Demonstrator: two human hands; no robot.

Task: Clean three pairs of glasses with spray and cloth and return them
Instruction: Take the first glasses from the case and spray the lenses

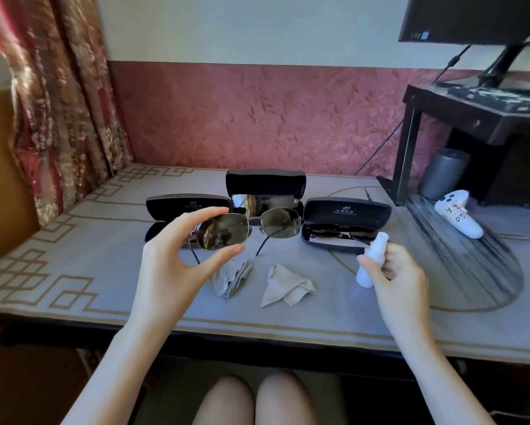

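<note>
My left hand [168, 265] pinches a pair of metal-framed sunglasses [251, 228] by the left lens rim, holding them above the table with the arms unfolded. My right hand [401, 271] grips a small white spray bottle [371, 259], its nozzle tilted toward the glasses. Three open black cases stand behind: the left case [184, 207] looks empty, the middle case [265, 188] holds dark glasses, and the right case [346, 222] holds another pair. Two crumpled grey cloths lie on the table, one [233, 279] under the held glasses and one [285, 285] to its right.
The table [73, 271] has a grey cover with a gold border pattern. A dark fan [460, 250] and a white controller [457, 214] lie at the right. A black desk with a monitor [478, 16] stands at the far right. A patterned curtain [58, 102] hangs at the left.
</note>
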